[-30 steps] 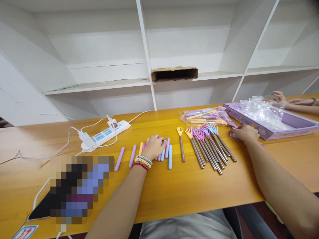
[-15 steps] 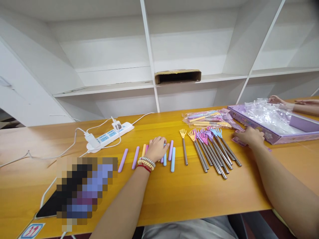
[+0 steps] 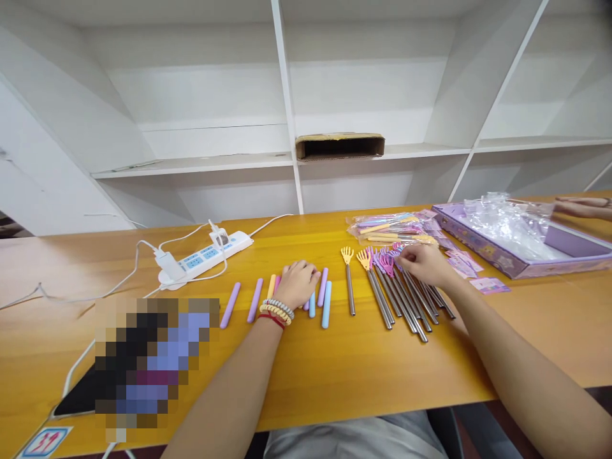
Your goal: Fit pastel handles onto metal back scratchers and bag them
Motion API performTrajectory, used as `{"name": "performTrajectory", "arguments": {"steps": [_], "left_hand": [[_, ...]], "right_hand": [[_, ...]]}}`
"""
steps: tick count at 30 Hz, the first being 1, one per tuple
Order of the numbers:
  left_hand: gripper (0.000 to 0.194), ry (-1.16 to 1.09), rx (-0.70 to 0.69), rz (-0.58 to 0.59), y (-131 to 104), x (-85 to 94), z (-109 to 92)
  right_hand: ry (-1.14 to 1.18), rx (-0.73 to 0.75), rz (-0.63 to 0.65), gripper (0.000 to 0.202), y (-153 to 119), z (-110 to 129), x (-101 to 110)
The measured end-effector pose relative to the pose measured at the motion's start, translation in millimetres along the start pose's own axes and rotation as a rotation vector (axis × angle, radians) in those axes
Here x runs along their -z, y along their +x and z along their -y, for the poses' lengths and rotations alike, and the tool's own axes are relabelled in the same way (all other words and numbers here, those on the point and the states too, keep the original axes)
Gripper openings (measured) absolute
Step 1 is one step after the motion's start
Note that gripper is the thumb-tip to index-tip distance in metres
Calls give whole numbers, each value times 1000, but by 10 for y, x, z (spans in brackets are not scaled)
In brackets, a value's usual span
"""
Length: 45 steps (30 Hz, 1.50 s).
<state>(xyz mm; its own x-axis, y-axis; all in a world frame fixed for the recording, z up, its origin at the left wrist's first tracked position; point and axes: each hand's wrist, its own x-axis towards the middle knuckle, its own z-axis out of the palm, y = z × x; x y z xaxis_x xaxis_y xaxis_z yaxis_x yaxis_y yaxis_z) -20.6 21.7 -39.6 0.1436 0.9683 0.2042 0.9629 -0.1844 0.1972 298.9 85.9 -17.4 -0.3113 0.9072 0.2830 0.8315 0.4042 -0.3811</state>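
My left hand (image 3: 297, 284) lies palm down over the middle of a row of short plastic tubes, covering part of them. Its fingers rest loosely over the tubes without a visible grip. A purple tube (image 3: 231, 305) lies left of the hand, and a light-blue tube (image 3: 326, 305) lies to its right. Above the coloured heads of a bunch of back scratchers (image 3: 404, 299) is my right hand (image 3: 423, 264), fingers curled in a pinch; what they hold, if anything, is hidden. One yellow back scratcher (image 3: 350, 280) lies apart, between the tubes and the bunch.
Behind the bunch lie bagged back scratchers (image 3: 392, 228). Printed cards (image 3: 490, 285) sit beside a purple box (image 3: 540, 268) with clear bags (image 3: 507, 223). Another person's hand (image 3: 583, 207) is at far right. A power strip (image 3: 205, 258) and a blurred-out device (image 3: 143, 357) are left.
My right hand has moved left from the cards beside the box to the heads of the back scratchers. The other person's hands have drawn back right. My left hand stays over the tubes.
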Motion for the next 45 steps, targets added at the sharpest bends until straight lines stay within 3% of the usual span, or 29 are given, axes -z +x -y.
{"name": "performTrajectory", "arguments": {"steps": [3,8,13,19,24,30,39,42,45], "left_hand": [[33,2,-5,-5,1,-12,7],[32,1,-19,-27,0,-41,18],[32,35,-19,-53,-3,0,-22],[30,64,-21,-163,-26,102,-147],[36,111,-9,-121,-27,73,-254],[39,137,58,-110,54,-24,-246],[41,124,78,-106,103,-61,-196],[42,115,74,-110,101,-68,-190],[44,86,63,-119,97,-58,-189]], "right_hand": [[-68,124,92,28,-77,325,-91],[-276,232,137,32,-245,839,-346],[-374,384,161,31,-339,1091,-496],[-396,395,236,35,-341,1095,-478],[-454,356,266,29,-331,1089,-490],[-438,340,235,26,-296,1055,-467],[-93,391,-35,29,-215,864,-427],[96,399,-162,27,-161,791,-333],[346,301,-277,24,-63,782,-165]]}}
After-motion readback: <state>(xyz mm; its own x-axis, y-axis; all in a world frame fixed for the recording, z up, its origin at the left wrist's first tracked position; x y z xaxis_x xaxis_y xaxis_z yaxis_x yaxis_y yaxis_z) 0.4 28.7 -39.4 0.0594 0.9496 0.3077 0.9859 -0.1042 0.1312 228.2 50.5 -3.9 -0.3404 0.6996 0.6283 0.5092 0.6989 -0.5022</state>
